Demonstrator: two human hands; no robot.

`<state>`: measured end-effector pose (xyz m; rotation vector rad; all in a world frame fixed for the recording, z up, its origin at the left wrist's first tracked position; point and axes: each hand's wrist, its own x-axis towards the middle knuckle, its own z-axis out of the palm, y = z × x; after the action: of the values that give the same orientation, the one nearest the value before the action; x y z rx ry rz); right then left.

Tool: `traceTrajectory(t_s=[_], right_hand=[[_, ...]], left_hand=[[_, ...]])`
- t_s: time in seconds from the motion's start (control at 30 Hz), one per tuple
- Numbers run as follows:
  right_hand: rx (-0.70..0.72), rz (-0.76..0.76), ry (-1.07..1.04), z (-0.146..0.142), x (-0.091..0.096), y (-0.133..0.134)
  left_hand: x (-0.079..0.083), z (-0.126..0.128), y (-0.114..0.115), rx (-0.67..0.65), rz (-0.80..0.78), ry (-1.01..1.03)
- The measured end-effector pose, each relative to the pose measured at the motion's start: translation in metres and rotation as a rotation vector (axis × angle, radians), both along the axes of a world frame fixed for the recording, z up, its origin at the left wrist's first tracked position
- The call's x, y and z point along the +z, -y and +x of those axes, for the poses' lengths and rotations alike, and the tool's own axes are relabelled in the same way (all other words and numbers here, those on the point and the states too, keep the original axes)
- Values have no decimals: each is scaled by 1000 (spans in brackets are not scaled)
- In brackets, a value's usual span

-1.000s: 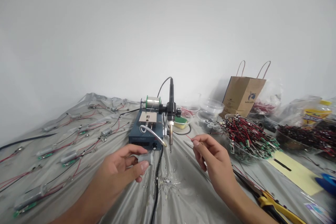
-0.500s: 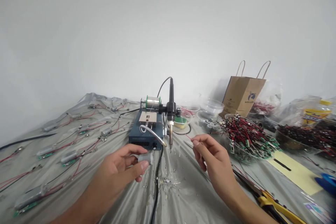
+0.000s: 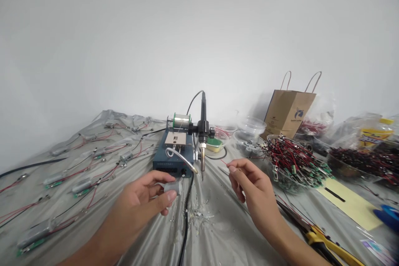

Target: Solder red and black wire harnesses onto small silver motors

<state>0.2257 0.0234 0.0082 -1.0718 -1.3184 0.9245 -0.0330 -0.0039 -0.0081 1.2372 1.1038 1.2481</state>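
My left hand point(image 3: 141, 201) grips a small silver cylinder, a motor point(image 3: 173, 186), between thumb and fingers, just in front of the blue soldering station point(image 3: 172, 158). My right hand point(image 3: 251, 193) pinches the end of a thin red wire point(image 3: 224, 162) to the right of the soldering iron point(image 3: 203, 133), which hangs tip down in its holder. The iron's tip lies between my two hands, slightly farther away. A solder spool point(image 3: 181, 121) sits on top of the station.
Several wired motors point(image 3: 82, 185) lie spread on the grey plastic sheet at the left. Bowls of red and black wires point(image 3: 293, 160) stand at the right, a brown paper bag point(image 3: 288, 110) behind them. Yellow-handled pliers point(image 3: 324, 243) lie bottom right. Solder scraps point(image 3: 196, 214) dot the sheet.
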Motion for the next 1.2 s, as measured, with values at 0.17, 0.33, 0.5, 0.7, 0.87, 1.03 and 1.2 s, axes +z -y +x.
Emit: traceTrajectory(t_s=[0.17,0.33,0.5,0.7,0.87,1.03,1.2], right_hand=[[5,-9,-5,0,-1,0],[17,-1,-14,0,-2,0],[11,-9,-14,-1,-1,1],[1,-9,-8,-2,1,0],[14,-12,-12,-1,0,1],[9,-3,0,0,0,2],[7,-3,8,-1,-1,0]], left_hand=[[0,-1,-1,-2,-10,4],[-1,-1,1,-2,-9,-7],[-2,-2,1,-5,-6,0],[-1,-2,1,-17,-13,7],[-1,-2,1,-19,-15,4],[-2,-2,1,-27,-14,15],[-2,-2,0,-29,-8,6]])
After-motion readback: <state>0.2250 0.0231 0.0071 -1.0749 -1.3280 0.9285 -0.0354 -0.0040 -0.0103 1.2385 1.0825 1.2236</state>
